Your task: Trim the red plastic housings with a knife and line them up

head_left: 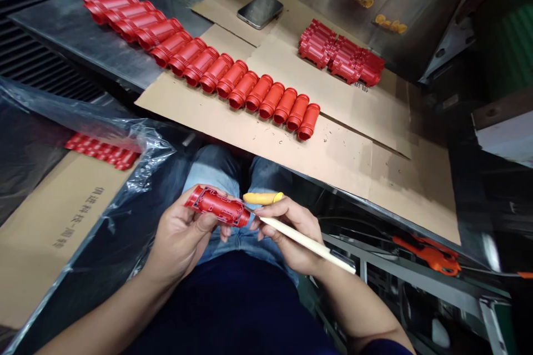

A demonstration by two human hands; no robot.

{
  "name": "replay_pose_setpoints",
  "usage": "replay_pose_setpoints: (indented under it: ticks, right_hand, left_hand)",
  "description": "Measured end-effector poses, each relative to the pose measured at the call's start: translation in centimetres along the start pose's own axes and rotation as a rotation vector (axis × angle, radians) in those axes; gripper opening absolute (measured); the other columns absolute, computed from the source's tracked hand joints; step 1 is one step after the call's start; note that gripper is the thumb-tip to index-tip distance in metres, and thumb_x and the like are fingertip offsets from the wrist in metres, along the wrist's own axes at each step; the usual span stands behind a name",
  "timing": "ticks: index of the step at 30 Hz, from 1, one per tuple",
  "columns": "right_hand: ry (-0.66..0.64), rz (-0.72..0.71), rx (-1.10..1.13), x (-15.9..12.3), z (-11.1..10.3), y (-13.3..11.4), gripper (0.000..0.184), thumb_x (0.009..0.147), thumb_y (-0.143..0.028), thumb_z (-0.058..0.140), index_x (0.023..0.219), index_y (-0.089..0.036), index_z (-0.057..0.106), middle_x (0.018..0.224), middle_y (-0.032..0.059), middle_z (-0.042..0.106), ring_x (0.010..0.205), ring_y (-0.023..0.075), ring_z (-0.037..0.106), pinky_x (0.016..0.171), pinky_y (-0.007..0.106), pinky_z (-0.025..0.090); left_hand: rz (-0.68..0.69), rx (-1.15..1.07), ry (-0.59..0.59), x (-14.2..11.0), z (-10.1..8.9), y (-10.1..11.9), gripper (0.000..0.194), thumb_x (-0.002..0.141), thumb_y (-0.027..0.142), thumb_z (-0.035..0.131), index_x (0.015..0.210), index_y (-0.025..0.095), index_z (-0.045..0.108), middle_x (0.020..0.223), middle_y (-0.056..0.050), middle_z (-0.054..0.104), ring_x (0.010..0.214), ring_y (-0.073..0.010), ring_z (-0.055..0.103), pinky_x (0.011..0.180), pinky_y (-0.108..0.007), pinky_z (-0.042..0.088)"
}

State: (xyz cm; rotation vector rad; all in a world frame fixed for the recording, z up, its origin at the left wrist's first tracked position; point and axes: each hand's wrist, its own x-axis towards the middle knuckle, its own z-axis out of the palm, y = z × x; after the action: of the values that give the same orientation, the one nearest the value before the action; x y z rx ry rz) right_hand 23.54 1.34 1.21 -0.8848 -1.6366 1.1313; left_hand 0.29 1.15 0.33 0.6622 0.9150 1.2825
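Observation:
My left hand [179, 238] is shut on a ribbed red moulded plastic part [219, 206], with its open, framed side facing up. My right hand [289, 236] grips a pale wooden stick [308, 241], whose tip is close to the red part's right end. A yellow finger cot [262, 198] covers one finger of that hand. Beyond my hands, a long curved row of similar red cylindrical parts [200, 69] lies on a cardboard sheet [333, 169]. A tight cluster of red parts [339, 54] sits farther right.
A smartphone [260, 11] lies on cardboard at the back. Under clear plastic film at left are more red parts [100, 151], beside a printed cardboard box [54, 238]. Orange-handled pliers [428, 255] lie low at right, below a metal table edge. Small orange pieces [389, 23] lie at the back right.

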Motion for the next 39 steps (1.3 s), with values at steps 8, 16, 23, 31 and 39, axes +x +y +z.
replay_pose_setpoints:
  ticks: [8, 16, 23, 31, 39]
  right_hand:
    - [-0.244, -0.413, -0.555, 0.8, -1.6, 0.1, 0.035, 0.115, -0.016, 0.065, 0.150, -0.020, 0.070, 0.113, 0.0114, 0.085, 0.093, 0.0245, 0.084, 0.089, 0.039, 0.075]
    - [-0.018, 0.049, 0.102, 0.8, -0.2, 0.4, 0.018, 0.114, -0.037, 0.074, 0.124, -0.022, 0.076, 0.101, 0.0069, 0.084, 0.078, 0.0178, 0.082, 0.072, 0.032, 0.073]
    - [0.025, 0.323, 0.746, 2.3, 1.1, 0.6, 0.030, 0.105, -0.044, 0.087, 0.116, -0.020, 0.072, 0.083, 0.0010, 0.080, 0.058, 0.0117, 0.067, 0.055, 0.023, 0.060]
    - [-0.199, -0.098, 0.451, -0.5, 0.8, -0.8, 0.035, 0.114, -0.057, 0.070, 0.105, -0.023, 0.074, 0.082, 0.0043, 0.084, 0.065, 0.0178, 0.079, 0.065, 0.030, 0.070]
    - [0.109, -0.297, -0.241, 0.0, 0.1, -0.8, 0.033, 0.112, -0.016, 0.072, 0.145, -0.019, 0.078, 0.130, 0.0176, 0.085, 0.116, 0.0272, 0.086, 0.096, 0.041, 0.076]
  left_hand:
    - [-0.128, -0.018, 0.032, 0.2, 0.5, 0.3, 0.038, 0.095, 0.049, 0.094, 0.089, 0.015, 0.079, 0.067, -0.002, 0.071, 0.049, -0.0127, 0.064, 0.046, -0.020, 0.055]
    - [-0.098, 0.029, -0.008, -0.1, 0.2, 0.0, 0.033, 0.095, 0.045, 0.095, 0.098, 0.017, 0.078, 0.074, -0.004, 0.077, 0.052, -0.0164, 0.069, 0.049, -0.026, 0.059]
    - [-0.041, 0.218, -0.085, -0.6, -0.8, -0.4, 0.032, 0.095, 0.039, 0.096, 0.114, 0.019, 0.081, 0.084, -0.006, 0.081, 0.066, -0.0213, 0.078, 0.064, -0.031, 0.066]
    - [0.010, 0.186, -0.015, -0.2, -0.9, 0.0, 0.037, 0.087, 0.025, 0.100, 0.119, 0.024, 0.082, 0.123, -0.012, 0.089, 0.083, -0.0280, 0.086, 0.077, -0.037, 0.073]
    - [0.043, 0.194, -0.004, -0.6, -0.5, 0.2, 0.042, 0.082, 0.019, 0.102, 0.118, 0.025, 0.082, 0.124, -0.012, 0.089, 0.100, -0.0361, 0.088, 0.080, -0.043, 0.076]
